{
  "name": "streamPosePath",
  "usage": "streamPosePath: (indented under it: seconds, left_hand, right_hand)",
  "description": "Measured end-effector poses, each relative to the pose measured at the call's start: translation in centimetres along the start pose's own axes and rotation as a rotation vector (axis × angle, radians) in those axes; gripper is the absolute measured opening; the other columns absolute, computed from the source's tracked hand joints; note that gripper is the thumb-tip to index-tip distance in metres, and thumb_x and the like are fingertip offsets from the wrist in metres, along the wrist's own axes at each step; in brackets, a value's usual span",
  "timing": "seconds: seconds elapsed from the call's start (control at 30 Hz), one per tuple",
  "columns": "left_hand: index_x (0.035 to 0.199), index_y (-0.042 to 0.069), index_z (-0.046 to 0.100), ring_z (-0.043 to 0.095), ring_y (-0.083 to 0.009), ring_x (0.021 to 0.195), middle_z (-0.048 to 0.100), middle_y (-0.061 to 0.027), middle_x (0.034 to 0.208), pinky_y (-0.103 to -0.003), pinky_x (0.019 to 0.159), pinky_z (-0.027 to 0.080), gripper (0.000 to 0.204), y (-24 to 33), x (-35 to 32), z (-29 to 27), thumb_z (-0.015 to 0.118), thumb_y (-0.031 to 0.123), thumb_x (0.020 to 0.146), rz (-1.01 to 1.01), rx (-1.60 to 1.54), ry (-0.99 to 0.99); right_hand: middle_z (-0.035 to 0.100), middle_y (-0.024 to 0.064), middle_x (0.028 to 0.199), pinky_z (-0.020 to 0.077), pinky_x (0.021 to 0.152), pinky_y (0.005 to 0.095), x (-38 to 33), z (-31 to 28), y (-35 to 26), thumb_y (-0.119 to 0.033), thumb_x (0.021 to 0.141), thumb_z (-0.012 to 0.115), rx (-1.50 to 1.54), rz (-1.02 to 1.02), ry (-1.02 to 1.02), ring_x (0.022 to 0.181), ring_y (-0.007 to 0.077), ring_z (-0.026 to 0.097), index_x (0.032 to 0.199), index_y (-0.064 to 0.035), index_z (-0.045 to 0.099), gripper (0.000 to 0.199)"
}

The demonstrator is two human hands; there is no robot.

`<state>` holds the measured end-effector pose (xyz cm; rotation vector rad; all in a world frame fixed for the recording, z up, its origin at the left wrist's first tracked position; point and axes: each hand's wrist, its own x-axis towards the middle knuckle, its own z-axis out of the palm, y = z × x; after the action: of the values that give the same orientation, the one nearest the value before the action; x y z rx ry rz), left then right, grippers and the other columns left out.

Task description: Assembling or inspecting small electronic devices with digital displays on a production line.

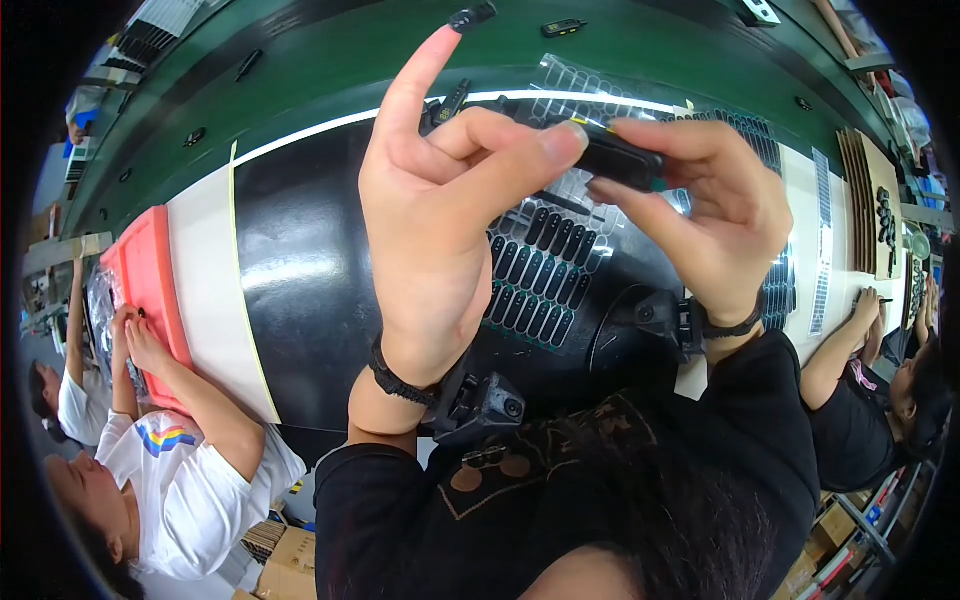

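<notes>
My left hand [425, 210] and my right hand [725, 205] are raised over the bench, both on a small black oblong device [622, 162]. My left thumb presses near its left end, and the index finger points up and away. A black object [472, 17] shows at that fingertip; I cannot tell whether it is worn on it or lies behind. Right thumb and fingers pinch the device's other end. Below sits a clear plastic tray [605, 250] with rows of black oblong pieces [540, 290]. The device's far side is partly hidden by my fingers.
Beyond the black mat [300, 270], a green conveyor belt [330, 60] carries several small black devices. More clear trays [740, 125] lie at the right. A red bin [150, 290] stands at the left by a co-worker in white [190, 500]; another person in black [860, 430] sits right.
</notes>
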<state>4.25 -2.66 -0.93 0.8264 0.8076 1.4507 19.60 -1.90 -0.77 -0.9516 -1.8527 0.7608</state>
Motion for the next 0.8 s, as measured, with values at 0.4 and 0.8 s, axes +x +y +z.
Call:
streamPosePath:
  seconds: [0.4, 0.8]
  left_hand:
    - [0.121, -0.009, 0.027, 0.048, -0.0071, 0.064, 0.052, -0.0007, 0.066, -0.019, 0.069, 0.039, 0.058, -0.8, -0.1, 0.6, 0.055, -0.006, 0.070, 0.114, 0.055, 0.018]
    - [0.122, -0.007, 0.025, 0.050, -0.0067, 0.065, 0.053, -0.0014, 0.066, -0.017, 0.067, 0.039, 0.061, -0.8, 0.3, 0.1, 0.057, -0.006, 0.070, 0.118, 0.239, -0.023]
  right_hand:
    - [0.057, 0.0123, 0.086, 0.0474, 0.068, 0.0232, -0.1, -0.1, -0.6, 0.011, 0.062, 0.063, -0.074, -0.054, 0.004, 0.077, 0.0157, 0.057, 0.091, 0.0082, 0.053, 0.031]
    - [0.057, 0.0145, 0.085, 0.0479, 0.067, 0.0241, 0.0, 0.3, -0.5, 0.012, 0.064, 0.061, -0.003, 0.054, 0.026, 0.076, 0.0184, 0.058, 0.091, 0.0099, 0.052, 0.029]
